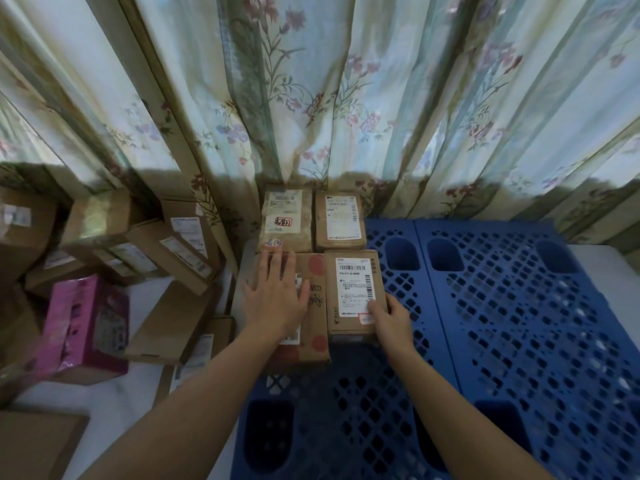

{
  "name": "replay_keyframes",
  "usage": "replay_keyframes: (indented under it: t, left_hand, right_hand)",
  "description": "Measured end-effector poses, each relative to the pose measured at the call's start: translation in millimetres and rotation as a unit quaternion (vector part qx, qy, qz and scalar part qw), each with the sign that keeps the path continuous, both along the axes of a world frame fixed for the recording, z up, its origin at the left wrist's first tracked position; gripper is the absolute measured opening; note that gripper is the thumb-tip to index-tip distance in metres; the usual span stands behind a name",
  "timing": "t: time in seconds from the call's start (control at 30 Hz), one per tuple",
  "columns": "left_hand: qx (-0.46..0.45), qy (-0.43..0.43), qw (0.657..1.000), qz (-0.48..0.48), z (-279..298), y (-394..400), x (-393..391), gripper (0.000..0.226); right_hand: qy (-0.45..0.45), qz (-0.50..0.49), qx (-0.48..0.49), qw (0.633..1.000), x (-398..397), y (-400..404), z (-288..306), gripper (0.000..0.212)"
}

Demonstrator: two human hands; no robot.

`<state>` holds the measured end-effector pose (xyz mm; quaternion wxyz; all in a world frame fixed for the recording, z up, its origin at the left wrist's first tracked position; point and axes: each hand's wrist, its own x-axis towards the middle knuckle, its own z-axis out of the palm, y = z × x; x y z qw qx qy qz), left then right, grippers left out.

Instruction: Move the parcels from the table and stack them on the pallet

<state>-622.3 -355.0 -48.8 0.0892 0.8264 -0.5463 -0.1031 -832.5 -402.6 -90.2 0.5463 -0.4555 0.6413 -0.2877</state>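
A blue plastic pallet (502,306) fills the right and lower middle of the head view. On its far left corner lie four brown parcels in a square. The two far ones (285,220) (341,220) sit against the curtain. My left hand (275,296) lies flat with straight fingers on the near left parcel (317,327), which has red dots. My right hand (393,315) grips the near right corner of the labelled near right parcel (353,289), thumb on top.
Left of the pallet a white table (104,407) carries several more brown parcels (169,251) and a pink box (86,327). A brown box corner (31,445) shows at the bottom left. A flowered curtain (311,98) hangs behind everything.
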Motion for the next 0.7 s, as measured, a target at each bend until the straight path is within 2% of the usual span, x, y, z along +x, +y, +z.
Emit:
replay_keyframes:
  t: [0.1, 0.2, 0.33, 0.47, 0.6, 0.7]
  left_hand:
    - [0.007, 0.032, 0.999, 0.002, 4.7, -3.1, 3.9, 0.069]
    - [-0.022, 0.106, 0.994, -0.002, 14.2, -3.7, 14.0, 0.07]
    - [-0.108, 0.145, 0.983, 0.025, 25.5, 18.5, 44.8, 0.063]
    - [-0.116, 0.156, 0.974, 0.115, 17.0, 72.4, 104.2, 0.061]
    - [-0.11, 0.18, 0.96, 0.184, -3.8, 140.6, 177.9, 0.06]
    - [-0.109, 0.186, 0.952, 0.219, -17.5, 180.0, 225.8, 0.059]
  right_hand:
    - [0.041, 0.04, -0.012, 0.998, -0.5, -4.9, 8.7, 0.042]
    - [0.146, 0.054, -0.081, 0.985, 5.3, -13.3, 23.4, 0.064]
    - [0.221, 0.108, -0.274, 0.93, 41.9, -16.4, 60.4, 0.054]
    - [0.193, 0.195, -0.349, 0.896, 118.9, 4.5, 85.5, 0.046]
    - [0.137, 0.274, -0.351, 0.885, 201.9, 44.2, 78.9, 0.041]
    - [0.138, 0.312, -0.345, 0.875, 256.3, 71.4, 60.6, 0.042]
